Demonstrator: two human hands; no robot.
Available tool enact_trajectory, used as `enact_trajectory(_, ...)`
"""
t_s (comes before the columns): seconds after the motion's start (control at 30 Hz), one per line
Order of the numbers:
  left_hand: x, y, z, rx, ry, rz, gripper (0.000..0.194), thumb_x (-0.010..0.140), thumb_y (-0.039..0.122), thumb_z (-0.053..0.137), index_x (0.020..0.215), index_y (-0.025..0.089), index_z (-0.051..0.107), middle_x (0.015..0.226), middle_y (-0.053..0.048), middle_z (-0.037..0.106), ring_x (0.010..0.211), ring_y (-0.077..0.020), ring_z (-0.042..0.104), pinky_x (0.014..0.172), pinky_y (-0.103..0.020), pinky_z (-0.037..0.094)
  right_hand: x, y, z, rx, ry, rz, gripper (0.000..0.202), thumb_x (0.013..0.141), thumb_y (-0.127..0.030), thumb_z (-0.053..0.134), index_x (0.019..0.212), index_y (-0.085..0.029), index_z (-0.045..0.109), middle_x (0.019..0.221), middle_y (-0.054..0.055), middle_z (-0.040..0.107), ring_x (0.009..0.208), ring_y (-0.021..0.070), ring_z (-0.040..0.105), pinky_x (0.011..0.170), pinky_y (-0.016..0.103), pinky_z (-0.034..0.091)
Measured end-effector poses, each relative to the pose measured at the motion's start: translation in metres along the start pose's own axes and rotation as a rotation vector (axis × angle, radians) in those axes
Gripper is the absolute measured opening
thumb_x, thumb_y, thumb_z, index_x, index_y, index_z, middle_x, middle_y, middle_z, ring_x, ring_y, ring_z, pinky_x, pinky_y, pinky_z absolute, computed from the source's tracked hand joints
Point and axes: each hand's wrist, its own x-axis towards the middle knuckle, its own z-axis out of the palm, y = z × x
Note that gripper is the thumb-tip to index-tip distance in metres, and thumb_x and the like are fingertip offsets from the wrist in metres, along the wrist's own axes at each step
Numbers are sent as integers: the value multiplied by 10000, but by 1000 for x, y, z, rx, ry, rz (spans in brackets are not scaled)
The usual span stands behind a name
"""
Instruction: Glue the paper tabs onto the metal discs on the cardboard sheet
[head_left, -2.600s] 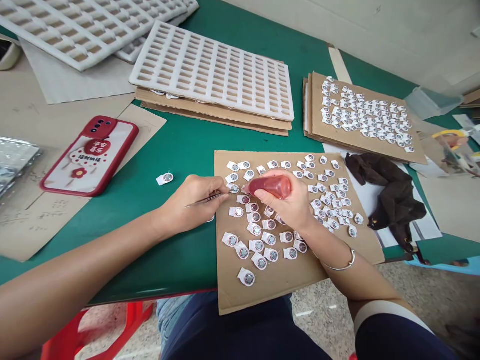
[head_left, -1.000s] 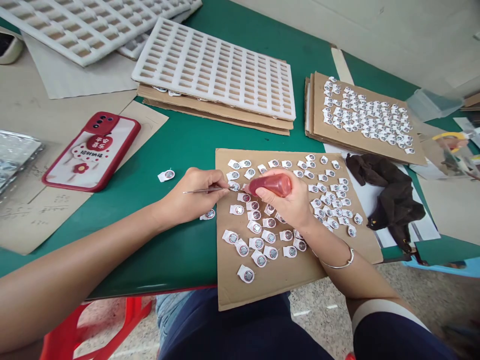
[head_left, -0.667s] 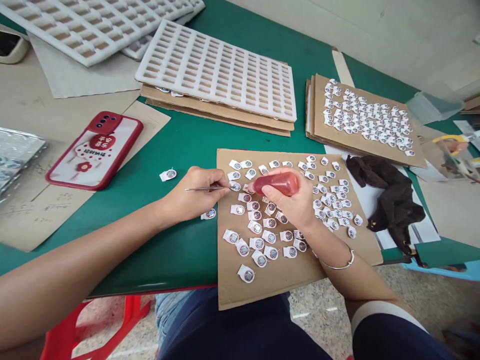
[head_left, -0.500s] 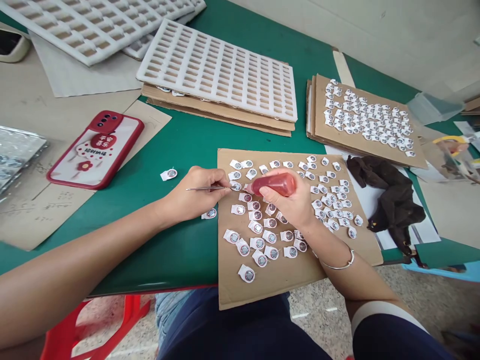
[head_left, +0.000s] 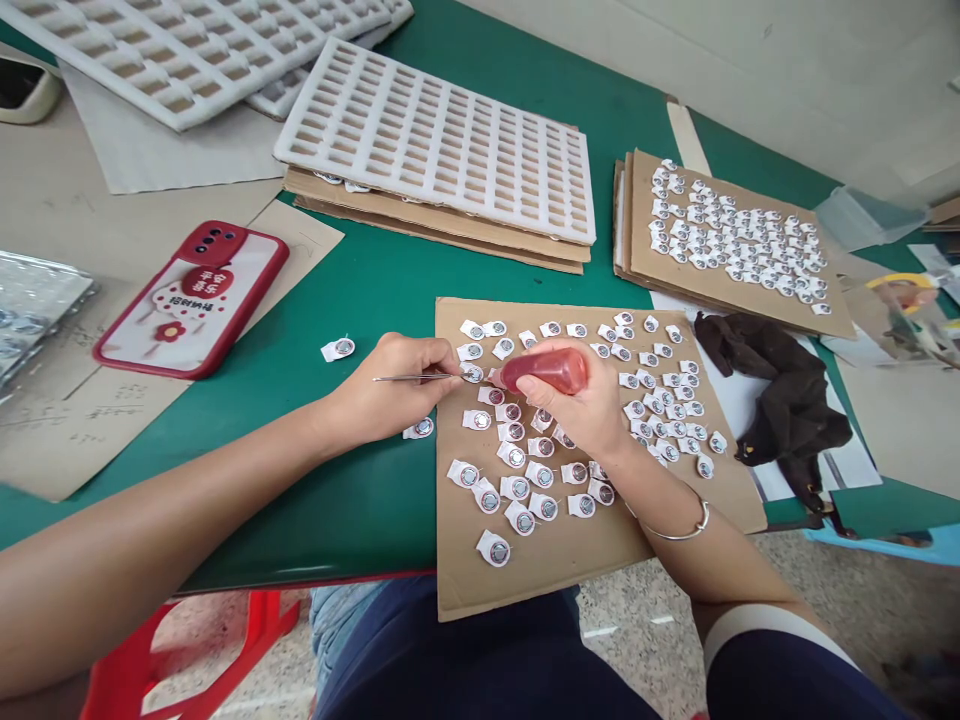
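My left hand (head_left: 397, 385) is closed on thin metal tweezers (head_left: 409, 378), whose tips reach a small round silver piece on a white tab (head_left: 472, 372) at the left edge of a cardboard sheet (head_left: 480, 590). In my right hand (head_left: 589, 415) lies a red squeeze bottle (head_left: 547, 370), gripped sideways with its nozzle pointing left, close to that same piece. Whether the nozzle touches it I cannot tell. Many similar tabbed pieces are spread over the sheet. Two more, one tabbed piece (head_left: 338, 349) and another (head_left: 418, 428), rest on the green table beside my left hand.
A white grid tray (head_left: 450, 140) lies on cardboard at the back. To the right, a cardboard stack (head_left: 742, 290) carries more pieces. Dark cloth (head_left: 799, 400) lies beside the sheet. A red-cased phone (head_left: 195, 300) is at left; a clear box (head_left: 870, 215) stands far right.
The red bottle in my right hand has shifted very slightly to the left. My left hand and the tweezers stay in almost the same place.
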Motion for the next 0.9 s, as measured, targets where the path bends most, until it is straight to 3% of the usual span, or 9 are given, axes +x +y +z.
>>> enact_trajectory(0.9, 0, 2, -1, -22, -14, -21, 82, 784, 206, 564, 748, 168, 627, 814, -23, 690, 709, -142, 625, 583, -220, 461, -1, 3, 4, -39, -19, -14, 315, 743, -399, 723, 961, -207, 601, 944, 13, 635, 846, 163, 609, 788, 320, 503)
